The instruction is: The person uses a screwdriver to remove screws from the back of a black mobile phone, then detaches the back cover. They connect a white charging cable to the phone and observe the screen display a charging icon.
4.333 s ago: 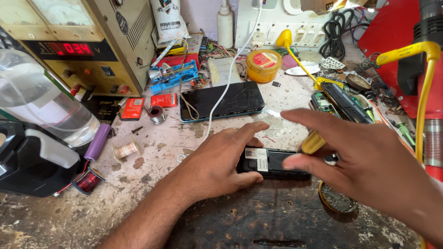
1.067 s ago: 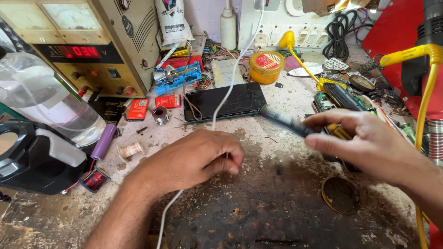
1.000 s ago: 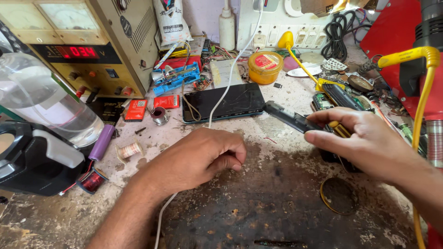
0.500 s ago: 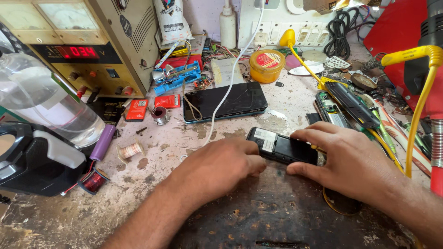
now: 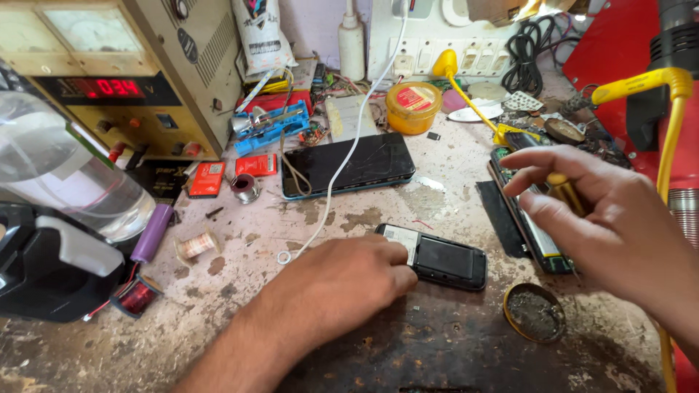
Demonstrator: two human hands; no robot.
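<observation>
Phone body (image 5: 440, 260): black, with a white label patch at one end. Smartphone (image 5: 348, 163): black screen, blue edge. Cable (image 5: 342, 164): white. Jar (image 5: 413, 107): yellow, red lid label. Cell (image 5: 151, 233): purple. Wire spool (image 5: 136, 296): red. Worktop (image 5: 240, 291): grey-white, dark stained patches.

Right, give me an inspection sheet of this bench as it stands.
Surface: workbench, stained, pitted, dusty.
Job's things: small black phone, back up, cover off; yellow-handled tool.
Clutter: black tablet, yellow jar, purple cell, wire spools, round tin.
Hands: left hand pressing the phone's near end; right hand holding the tool above the bench.
Cables: white cable across the tablet; yellow hose at right.
Surroundings: power supply with red display, clear bottle, wall sockets.
</observation>
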